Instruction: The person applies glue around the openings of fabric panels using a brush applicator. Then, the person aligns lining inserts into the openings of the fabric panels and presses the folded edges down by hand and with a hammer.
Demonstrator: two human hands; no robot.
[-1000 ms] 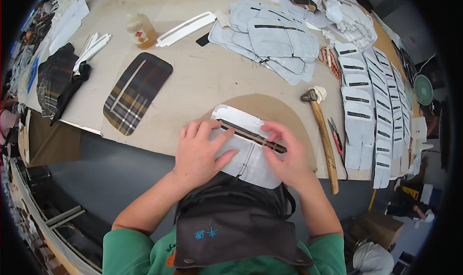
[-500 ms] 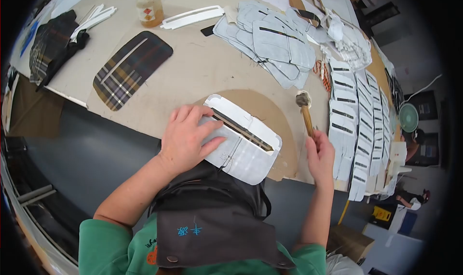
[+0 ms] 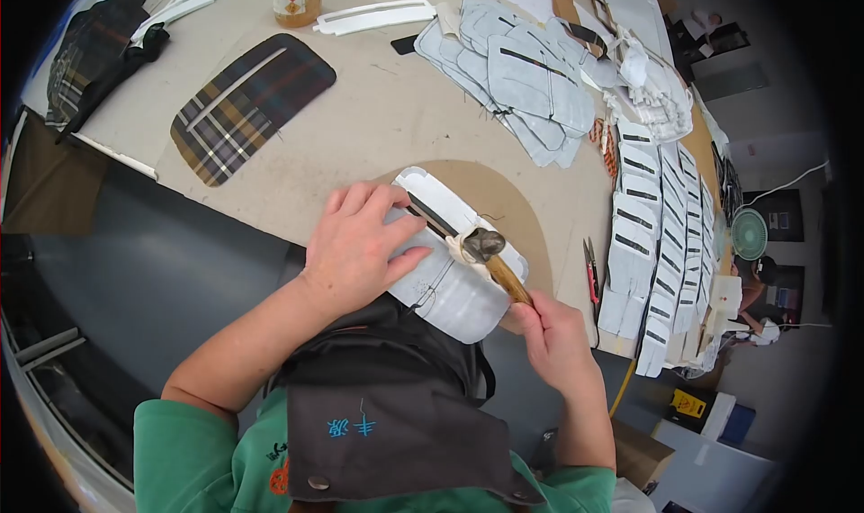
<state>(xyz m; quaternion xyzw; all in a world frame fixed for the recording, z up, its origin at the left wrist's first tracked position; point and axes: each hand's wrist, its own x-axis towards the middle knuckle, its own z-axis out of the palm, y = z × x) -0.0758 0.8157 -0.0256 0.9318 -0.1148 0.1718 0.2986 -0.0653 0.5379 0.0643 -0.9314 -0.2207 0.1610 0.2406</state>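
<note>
A white-backed fabric panel point(image 3: 434, 283) with a long slot lies at the table's near edge, partly over a round brown board point(image 3: 533, 207). Dark plaid cloth shows in the slot. My left hand point(image 3: 360, 243) rests on the panel's left part, thumb and fingers apart, fingertips near the slot. In my right hand point(image 3: 560, 337) is a hammer point(image 3: 508, 279), gripped by its wooden handle. White cloth wraps part of its head, which is over the slot's middle; whether it touches the panel I cannot tell.
A plaid panel point(image 3: 256, 108) lies at left, a glass jar point(image 3: 297, 0) behind it. Grey-white panels point(image 3: 540, 85) are piled at the back. Rows of slotted panels point(image 3: 637, 216) hang over the right edge, beside red-handled scissors point(image 3: 591, 274). Another person point(image 3: 760, 306) is at far right.
My right hand has brought the hammer leftward, from beside the board to over the panel. The scissors now show where that hand was. My left hand stays on the panel.
</note>
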